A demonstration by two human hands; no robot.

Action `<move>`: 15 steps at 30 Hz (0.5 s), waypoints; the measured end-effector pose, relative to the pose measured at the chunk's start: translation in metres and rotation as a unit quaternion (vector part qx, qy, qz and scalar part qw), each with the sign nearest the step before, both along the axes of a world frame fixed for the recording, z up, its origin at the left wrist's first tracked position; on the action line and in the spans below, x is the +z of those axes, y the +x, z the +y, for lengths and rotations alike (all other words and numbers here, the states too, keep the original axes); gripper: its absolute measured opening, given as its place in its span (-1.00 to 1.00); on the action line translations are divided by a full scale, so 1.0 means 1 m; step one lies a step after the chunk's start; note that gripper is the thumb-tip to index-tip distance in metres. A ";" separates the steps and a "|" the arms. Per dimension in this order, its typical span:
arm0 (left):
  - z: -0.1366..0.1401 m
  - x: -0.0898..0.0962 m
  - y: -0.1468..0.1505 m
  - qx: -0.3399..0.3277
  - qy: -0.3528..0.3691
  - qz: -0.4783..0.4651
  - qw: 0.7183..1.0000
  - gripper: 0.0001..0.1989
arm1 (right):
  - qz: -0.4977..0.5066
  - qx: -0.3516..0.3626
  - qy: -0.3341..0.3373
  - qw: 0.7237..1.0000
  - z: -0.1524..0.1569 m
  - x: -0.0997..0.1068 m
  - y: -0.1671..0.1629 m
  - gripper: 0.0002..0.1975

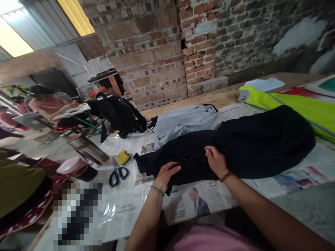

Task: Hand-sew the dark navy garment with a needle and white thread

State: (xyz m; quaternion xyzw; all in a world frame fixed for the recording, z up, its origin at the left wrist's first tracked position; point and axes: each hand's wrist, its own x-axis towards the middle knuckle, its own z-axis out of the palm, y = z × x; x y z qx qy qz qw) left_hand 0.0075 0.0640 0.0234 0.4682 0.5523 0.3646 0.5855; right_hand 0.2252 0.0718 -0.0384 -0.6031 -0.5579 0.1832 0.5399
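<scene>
A dark navy garment [251, 143] lies lengthwise across the newspaper-covered table before me. My left hand [166, 174] rests on its near left part, thumb and forefinger stretched out slightly apart; the other fingers are mostly hidden. Over the middle of the garment, my right hand [216, 161] is closed, with thumb and forefinger pinched together. What the pinch holds, if anything, is too small to make out. A thin pale line, perhaps thread, runs across the cloth between the hands. Scissors [119, 174] with dark blue handles lie left of the garment.
Beyond the garment are folded grey clothing [185, 120] and a black bag [117, 115]. To the left stand a steel flask [90, 150], a pink-lidded jar [77, 169] and a yellow object [123, 157]. A yellow-green vest [295, 104] lies at right. Other people sit at left.
</scene>
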 end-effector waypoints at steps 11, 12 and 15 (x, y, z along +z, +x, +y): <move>-0.003 -0.014 -0.009 -0.001 -0.005 -0.063 0.998 -0.81 | 0.225 0.017 0.047 0.973 -0.021 0.054 0.008 -0.79; -0.003 -0.015 -0.009 -0.002 -0.003 -0.069 0.998 -0.80 | 0.256 0.034 0.083 0.962 -0.028 0.069 0.012 -0.83; -0.004 -0.019 -0.010 -0.001 0.004 -0.081 0.997 -0.78 | 0.325 0.134 0.112 0.930 -0.053 0.110 0.027 -0.87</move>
